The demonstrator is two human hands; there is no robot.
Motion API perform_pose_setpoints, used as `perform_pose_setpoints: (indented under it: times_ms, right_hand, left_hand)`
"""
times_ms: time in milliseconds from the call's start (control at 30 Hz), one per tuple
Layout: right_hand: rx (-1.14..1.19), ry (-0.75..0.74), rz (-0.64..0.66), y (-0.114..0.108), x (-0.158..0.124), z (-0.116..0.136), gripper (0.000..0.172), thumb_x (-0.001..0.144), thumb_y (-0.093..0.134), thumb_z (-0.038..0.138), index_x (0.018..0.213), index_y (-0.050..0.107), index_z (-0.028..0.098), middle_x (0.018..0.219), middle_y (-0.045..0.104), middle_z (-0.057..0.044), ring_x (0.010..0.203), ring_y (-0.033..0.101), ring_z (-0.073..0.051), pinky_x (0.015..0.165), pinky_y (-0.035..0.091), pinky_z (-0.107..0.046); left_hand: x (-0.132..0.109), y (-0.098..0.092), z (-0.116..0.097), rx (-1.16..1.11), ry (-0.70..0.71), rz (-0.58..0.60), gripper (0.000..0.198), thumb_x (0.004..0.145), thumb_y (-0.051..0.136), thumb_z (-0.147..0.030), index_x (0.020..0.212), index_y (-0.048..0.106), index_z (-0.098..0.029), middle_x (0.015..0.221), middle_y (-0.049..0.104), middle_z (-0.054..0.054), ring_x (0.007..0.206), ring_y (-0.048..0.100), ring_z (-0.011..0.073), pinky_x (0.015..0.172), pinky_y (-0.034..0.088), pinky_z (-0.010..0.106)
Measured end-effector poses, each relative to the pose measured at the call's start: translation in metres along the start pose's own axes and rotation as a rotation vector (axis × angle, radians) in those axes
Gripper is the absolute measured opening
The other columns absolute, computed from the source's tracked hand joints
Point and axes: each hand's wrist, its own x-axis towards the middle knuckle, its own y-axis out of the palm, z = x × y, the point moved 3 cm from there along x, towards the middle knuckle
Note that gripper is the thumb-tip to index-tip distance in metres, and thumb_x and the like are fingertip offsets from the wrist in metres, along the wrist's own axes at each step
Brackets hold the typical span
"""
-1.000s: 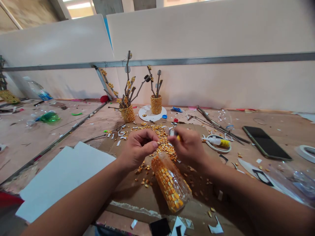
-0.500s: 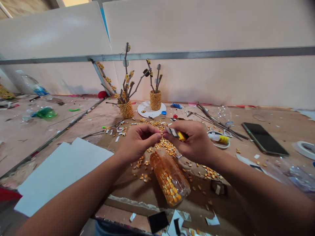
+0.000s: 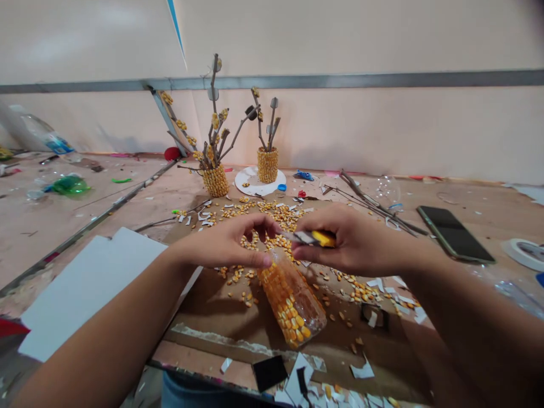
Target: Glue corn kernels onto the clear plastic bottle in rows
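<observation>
A clear plastic bottle (image 3: 293, 303) partly covered with yellow corn kernels lies on brown cardboard (image 3: 221, 317) in front of me. My left hand (image 3: 232, 243) reaches down to the bottle's far end, thumb and fingers pinched close at its surface; whether a kernel sits between them I cannot make out. My right hand (image 3: 352, 241) is closed on a small glue tube with a yellow body (image 3: 317, 238), its tip pointing left toward the left hand. Loose corn kernels (image 3: 276, 215) are scattered behind the bottle.
Two corn-covered pots with twigs (image 3: 215, 178) (image 3: 267, 164) stand at the back, one on a white disc. A black phone (image 3: 454, 233) and tape roll (image 3: 525, 252) lie right, twigs (image 3: 374, 204) behind. A white sheet (image 3: 85, 289) lies left. Paper scraps litter the near edge.
Both hands have lowered toward the bottle's far end. The left pinch has come down onto the bottle. The right hand with the glue tube shifted slightly right; the view tilted down.
</observation>
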Motion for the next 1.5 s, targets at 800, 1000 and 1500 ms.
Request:
perform_pose_setpoints:
  times_ms: [800,1000,1500]
  right_hand:
    - [0.179,0.213,0.506,0.022,-0.002,-0.004,0.012,0.085,0.076,0.014,0.085,0.068,0.022,0.079,0.07,0.004,0.071,0.063,-0.014,0.063,0.044,-0.026]
    - [0.083,0.222,0.528,0.024,-0.002,-0.007,0.017,0.086,0.08,0.024,0.084,0.063,0.022,0.073,0.063,0.005,0.064,0.056,-0.013,0.056,0.039,-0.026]
    - [-0.004,0.283,0.565,0.025,-0.002,-0.003,0.021,0.084,0.078,0.025,0.087,0.058,0.023,0.077,0.061,0.004,0.065,0.054,-0.014,0.055,0.036,-0.027]
  left_hand:
    - [0.012,0.009,0.014,0.245,-0.046,0.233,0.024,0.076,0.086,-0.034,0.088,0.072,-0.019,0.08,0.066,-0.001,0.075,0.06,0.0176,0.066,0.046,0.025]
    - [0.011,0.009,0.013,0.22,-0.057,0.214,0.023,0.074,0.086,-0.031,0.086,0.072,-0.019,0.08,0.066,0.0,0.077,0.061,0.019,0.068,0.046,0.027]
    - [0.012,0.01,0.016,0.238,-0.064,0.232,0.025,0.075,0.084,-0.032,0.089,0.069,-0.018,0.081,0.064,-0.001,0.075,0.058,0.0183,0.068,0.044,0.027]
